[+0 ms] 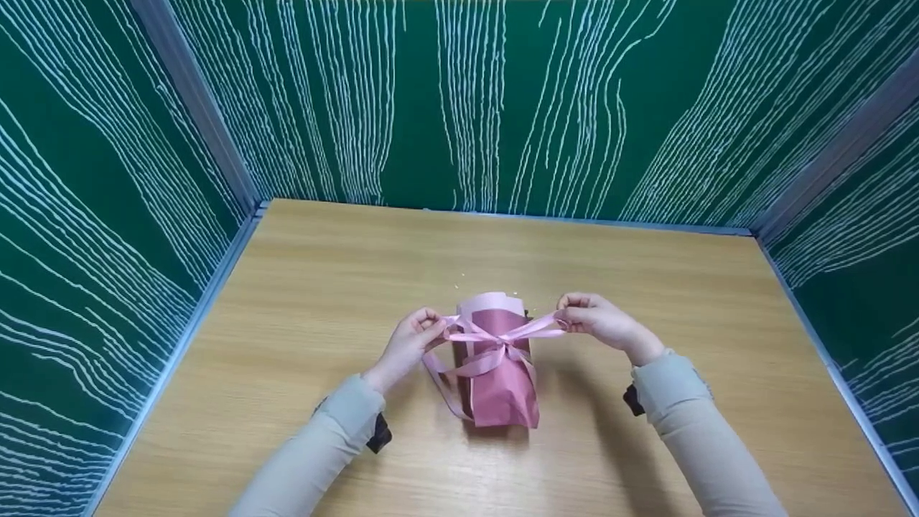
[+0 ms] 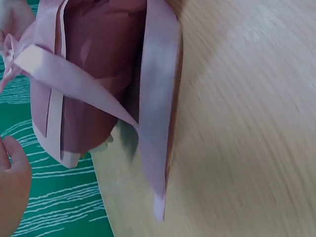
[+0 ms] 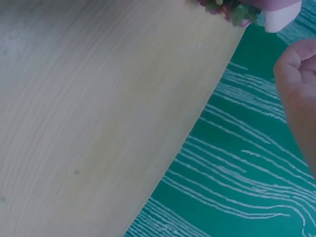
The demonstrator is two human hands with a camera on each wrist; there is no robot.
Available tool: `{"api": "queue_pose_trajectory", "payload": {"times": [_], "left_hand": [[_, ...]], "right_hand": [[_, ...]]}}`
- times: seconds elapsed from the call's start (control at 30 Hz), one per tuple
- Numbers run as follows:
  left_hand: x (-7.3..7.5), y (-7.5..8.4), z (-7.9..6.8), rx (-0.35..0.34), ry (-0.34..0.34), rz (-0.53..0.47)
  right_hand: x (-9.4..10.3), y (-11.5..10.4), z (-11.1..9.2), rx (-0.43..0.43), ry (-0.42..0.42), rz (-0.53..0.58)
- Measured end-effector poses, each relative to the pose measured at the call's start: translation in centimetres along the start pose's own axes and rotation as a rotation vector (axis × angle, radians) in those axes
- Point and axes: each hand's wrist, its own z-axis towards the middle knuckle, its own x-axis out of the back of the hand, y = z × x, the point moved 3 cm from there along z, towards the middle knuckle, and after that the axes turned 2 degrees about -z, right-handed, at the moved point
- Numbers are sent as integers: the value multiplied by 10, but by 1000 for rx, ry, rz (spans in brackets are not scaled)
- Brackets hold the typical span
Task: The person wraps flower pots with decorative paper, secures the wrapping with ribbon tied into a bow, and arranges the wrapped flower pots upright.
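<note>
A bouquet wrapped in pink paper (image 1: 505,395) lies on the table, its pale-edged end pointing away from me. Round its middle goes a pink satin ribbon (image 1: 507,342), knotted in front with a loop to each side. My left hand (image 1: 411,342) pinches the left loop between thumb and fingers. On the other side, my right hand (image 1: 602,320) pinches the right loop, so the bow stretches between both hands above the paper. A loose ribbon tail (image 2: 157,94) hangs down the bouquet's left side. Green leaves and purplish petals (image 3: 239,14) peek from the wrap in the right wrist view.
The wooden table (image 1: 301,287) is bounded by green panels (image 1: 416,143) with white wavy lines at the back and sides. Metal strips (image 1: 215,294) run along its edges. A few tiny pale bits (image 1: 456,286) lie behind the bouquet.
</note>
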Motion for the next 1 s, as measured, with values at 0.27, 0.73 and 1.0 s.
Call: {"api": "queue_pose_trajectory", "payload": {"times": [0.27,0.73,1.0], "left_hand": [[12,4,3,2,40,15],[22,7,4,50,117,-115],[25,3,4,64,115,-151]], "right_hand": [[13,5,-7,-45,20,-41],[28,16,-16,-108,8,-149],[32,20,-19,-132,16,-226]]}}
